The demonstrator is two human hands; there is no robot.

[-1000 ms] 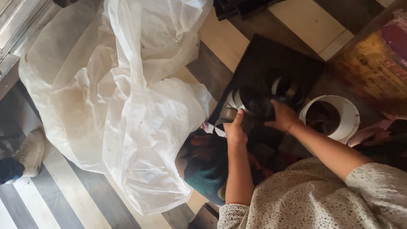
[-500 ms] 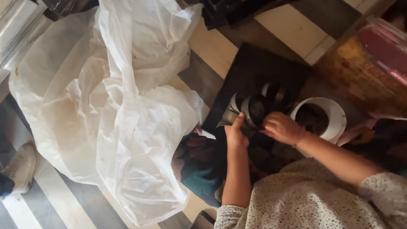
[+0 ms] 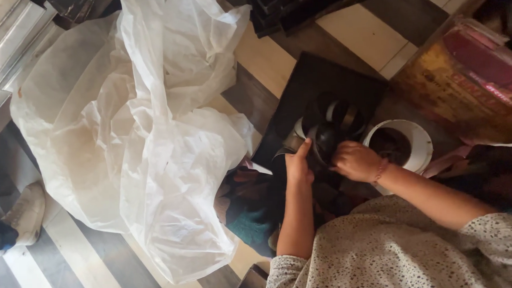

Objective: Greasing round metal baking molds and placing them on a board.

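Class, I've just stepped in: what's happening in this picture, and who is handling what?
A person in a speckled top bends over a black tray lying on a striped floor. The left hand and the right hand are both on a dark rounded part among several ring-shaped pieces on the tray. A white ring sits just beside the right hand. A big crumpled clear plastic bag lies on the floor next to the tray.

Black square panel [image 3: 317,88]; beside it translucent white plastic sheet [image 3: 133,139], white ring [image 3: 422,144], grey-cream striped floor [image 3: 367,33], speckled sleeve [image 3: 361,261].
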